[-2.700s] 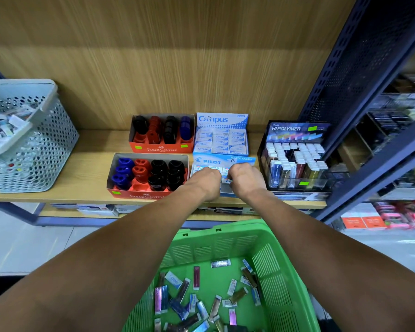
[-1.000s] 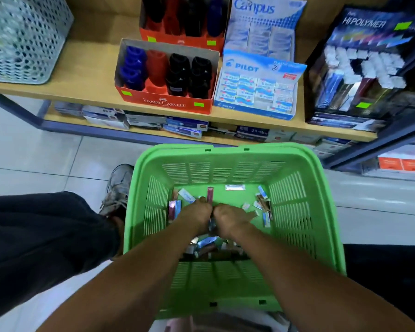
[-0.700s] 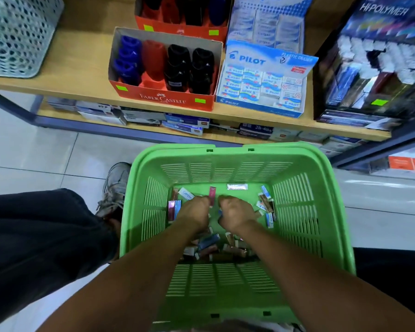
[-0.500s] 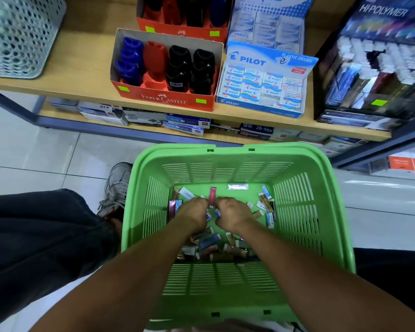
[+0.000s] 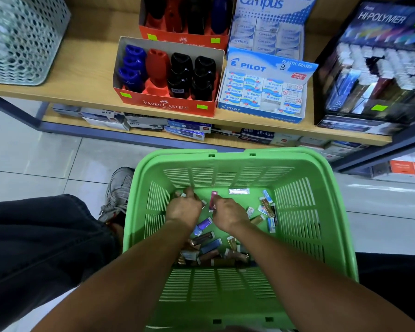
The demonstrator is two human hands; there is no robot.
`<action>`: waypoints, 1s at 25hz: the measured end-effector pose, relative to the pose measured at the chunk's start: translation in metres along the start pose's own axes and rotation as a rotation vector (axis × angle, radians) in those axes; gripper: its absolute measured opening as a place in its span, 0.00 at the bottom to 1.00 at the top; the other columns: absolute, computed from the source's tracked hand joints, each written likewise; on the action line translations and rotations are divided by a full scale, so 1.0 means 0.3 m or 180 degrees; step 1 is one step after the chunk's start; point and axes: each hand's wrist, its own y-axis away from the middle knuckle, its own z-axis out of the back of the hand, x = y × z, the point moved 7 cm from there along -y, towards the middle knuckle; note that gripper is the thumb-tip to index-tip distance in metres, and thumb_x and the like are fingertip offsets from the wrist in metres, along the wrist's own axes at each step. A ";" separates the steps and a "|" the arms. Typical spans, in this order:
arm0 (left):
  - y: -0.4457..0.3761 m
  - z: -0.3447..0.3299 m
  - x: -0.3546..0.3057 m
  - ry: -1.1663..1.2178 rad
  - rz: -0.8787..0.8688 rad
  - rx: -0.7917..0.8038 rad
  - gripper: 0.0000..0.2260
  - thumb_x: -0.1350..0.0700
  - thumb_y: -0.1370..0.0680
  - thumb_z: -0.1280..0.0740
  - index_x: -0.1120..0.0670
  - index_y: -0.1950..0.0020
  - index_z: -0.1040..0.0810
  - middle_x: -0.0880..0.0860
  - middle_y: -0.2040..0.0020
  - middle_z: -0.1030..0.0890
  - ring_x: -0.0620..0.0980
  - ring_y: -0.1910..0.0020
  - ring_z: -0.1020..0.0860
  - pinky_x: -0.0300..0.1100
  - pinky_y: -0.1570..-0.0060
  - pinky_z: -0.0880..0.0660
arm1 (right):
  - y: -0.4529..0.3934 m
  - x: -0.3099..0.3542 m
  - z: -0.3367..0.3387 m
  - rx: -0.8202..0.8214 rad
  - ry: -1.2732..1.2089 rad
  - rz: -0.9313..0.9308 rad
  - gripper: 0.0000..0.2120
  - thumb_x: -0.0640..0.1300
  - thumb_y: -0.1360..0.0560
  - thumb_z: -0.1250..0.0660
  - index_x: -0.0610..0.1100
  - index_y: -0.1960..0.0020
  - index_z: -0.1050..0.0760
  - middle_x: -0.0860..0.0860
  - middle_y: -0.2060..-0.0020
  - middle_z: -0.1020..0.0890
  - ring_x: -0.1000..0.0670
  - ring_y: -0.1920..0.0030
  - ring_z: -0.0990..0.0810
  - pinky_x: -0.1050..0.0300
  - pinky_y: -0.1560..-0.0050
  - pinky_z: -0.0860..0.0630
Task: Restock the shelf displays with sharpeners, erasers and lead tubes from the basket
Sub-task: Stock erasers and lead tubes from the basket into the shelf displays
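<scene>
Both my hands are down in the green basket (image 5: 321,212), left hand (image 5: 183,208) and right hand (image 5: 229,213) curled among the loose lead tubes (image 5: 207,237) and erasers (image 5: 265,209); whether either holds anything, I cannot tell. The Pilot eraser box (image 5: 261,92) sits on the shelf (image 5: 82,75) beyond.

Slotted plastic basket (image 5: 297,168) (wood-grain shelf (image 5: 86,75))
</scene>
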 end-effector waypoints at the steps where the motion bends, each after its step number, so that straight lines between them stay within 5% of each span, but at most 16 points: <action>1: -0.006 -0.006 -0.014 -0.0102 -0.0034 0.0078 0.17 0.66 0.20 0.38 0.58 0.31 0.27 0.61 0.32 0.31 0.58 0.44 0.20 0.50 0.52 0.20 | 0.003 -0.012 -0.002 -0.0014 -0.0004 -0.0039 0.13 0.39 0.22 0.36 0.45 0.38 0.27 0.46 0.48 0.19 0.44 0.52 0.19 0.56 0.59 0.27; 6: -0.039 0.000 -0.052 -0.0184 -0.0219 0.0182 0.15 0.65 0.20 0.38 0.59 0.33 0.25 0.60 0.38 0.25 0.56 0.44 0.20 0.48 0.50 0.23 | 0.021 -0.110 0.035 -0.0402 -0.0054 -0.0492 0.08 0.38 0.20 0.37 0.40 0.42 0.26 0.44 0.50 0.18 0.45 0.54 0.18 0.54 0.57 0.20; 9: -0.056 0.043 -0.044 0.0663 0.0098 0.0152 0.11 0.54 0.19 0.35 0.56 0.39 0.24 0.54 0.44 0.19 0.53 0.50 0.21 0.44 0.55 0.26 | 0.053 -0.180 0.091 -0.0678 -0.0117 -0.0960 0.12 0.34 0.22 0.38 0.38 0.39 0.27 0.43 0.49 0.18 0.44 0.56 0.19 0.57 0.63 0.24; 12: -0.081 0.067 -0.071 0.1623 0.0210 0.0321 0.16 0.45 0.20 0.38 0.57 0.44 0.24 0.56 0.47 0.18 0.55 0.52 0.21 0.44 0.55 0.28 | 0.088 -0.241 0.108 -0.0725 -0.0198 -0.1439 0.16 0.35 0.21 0.41 0.37 0.34 0.33 0.42 0.45 0.18 0.42 0.49 0.17 0.54 0.59 0.25; 15: -0.085 0.069 -0.136 0.2351 0.0194 0.0529 0.16 0.47 0.20 0.40 0.61 0.52 0.24 0.62 0.52 0.17 0.57 0.60 0.21 0.42 0.60 0.26 | 0.115 -0.304 0.052 -0.0184 -0.0058 -0.1676 0.26 0.38 0.18 0.43 0.32 0.24 0.45 0.42 0.31 0.26 0.43 0.36 0.22 0.52 0.52 0.26; 18: -0.054 0.034 -0.163 0.3003 0.0474 0.0903 0.13 0.53 0.19 0.40 0.63 0.44 0.29 0.60 0.56 0.21 0.53 0.72 0.22 0.40 0.72 0.25 | 0.118 -0.320 0.005 0.0080 -0.0164 -0.1702 0.28 0.38 0.18 0.42 0.30 0.24 0.49 0.38 0.28 0.31 0.41 0.32 0.26 0.50 0.42 0.25; 22: -0.055 -0.009 -0.163 0.3432 0.0615 0.1181 0.25 0.58 0.23 0.35 0.63 0.28 0.37 0.63 0.43 0.23 0.53 0.66 0.22 0.43 0.71 0.21 | 0.073 -0.206 -0.014 0.0152 -0.0880 -0.1161 0.19 0.37 0.21 0.36 0.35 0.33 0.38 0.40 0.38 0.23 0.41 0.40 0.21 0.53 0.47 0.24; 25: -0.056 -0.004 -0.170 0.3448 0.0475 0.1203 0.21 0.59 0.23 0.37 0.62 0.31 0.37 0.65 0.48 0.21 0.54 0.69 0.23 0.44 0.71 0.24 | 0.078 -0.174 0.038 -0.0191 -0.0704 -0.0901 0.21 0.35 0.21 0.39 0.37 0.29 0.38 0.41 0.43 0.20 0.41 0.45 0.19 0.53 0.54 0.25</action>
